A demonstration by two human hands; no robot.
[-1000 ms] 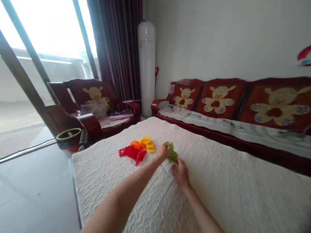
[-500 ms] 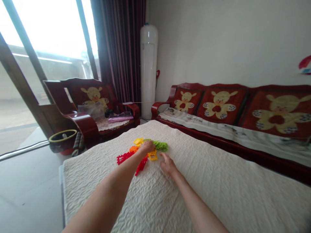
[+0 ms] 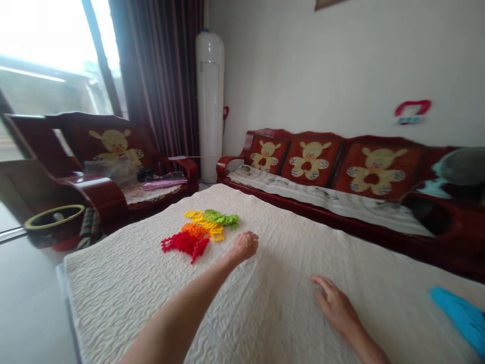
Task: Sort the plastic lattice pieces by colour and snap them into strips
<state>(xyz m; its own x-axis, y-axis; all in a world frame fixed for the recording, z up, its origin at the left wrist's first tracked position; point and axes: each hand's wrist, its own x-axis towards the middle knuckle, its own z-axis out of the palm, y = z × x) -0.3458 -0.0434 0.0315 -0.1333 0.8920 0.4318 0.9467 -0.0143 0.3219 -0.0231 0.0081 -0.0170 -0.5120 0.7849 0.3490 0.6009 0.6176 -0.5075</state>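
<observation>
A cluster of openwork plastic pieces lies on the quilted cream cover: red pieces nearest me, orange pieces behind them, then yellow pieces and green pieces at the far side. Just right of the cluster, apart from it, is my left hand; its fingers look bent but are blurred and partly turned away. My right hand hovers over the cover further right, fingers stretched and thumb apart, holding nothing.
At the right edge lies a bright blue item, blurred and cut off. A long wooden sofa runs behind the table, with an armchair at the left. A pot with a yellow rim stands on the floor.
My left hand has come off the pieces and moved right. My right hand has moved right and nearer me. The view has turned right, bringing the blue item into sight.
</observation>
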